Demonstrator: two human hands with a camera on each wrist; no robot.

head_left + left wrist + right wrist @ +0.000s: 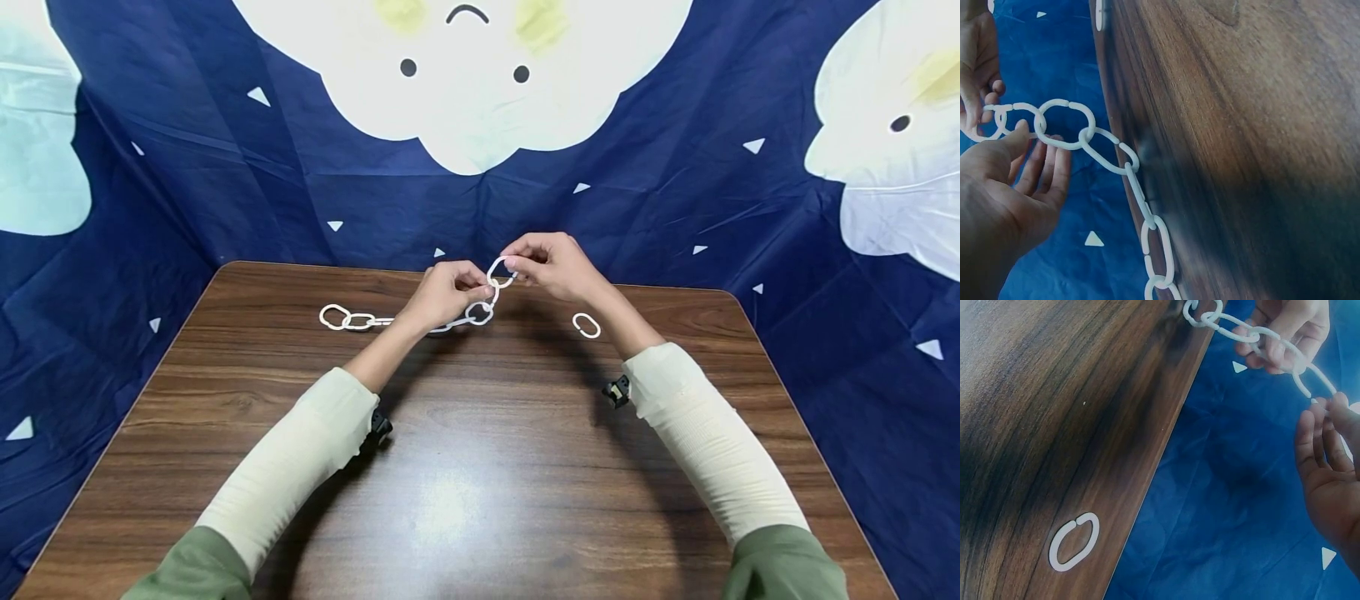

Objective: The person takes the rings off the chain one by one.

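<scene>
A chain of white plastic C-shaped links (1168, 247) runs from the tabletop up to both hands at the table's far side. My left hand (444, 296) pinches a link near the chain's right end between thumb and fingers. Just right of it, my right hand (557, 265) pinches the end link (489, 273), which is looped through the neighbouring link. In the right wrist view a gap shows in that end link, close to the right fingertips. The chain's left part lies on the table, partly hidden behind the left hand and forearm.
One loose white link (1054, 550) lies on the wooden table (480, 450) near its far edge, below the right forearm. Behind the table hangs a dark blue cloth (480, 212) with white clouds and triangles. Each sleeve cuff has a small black device by it.
</scene>
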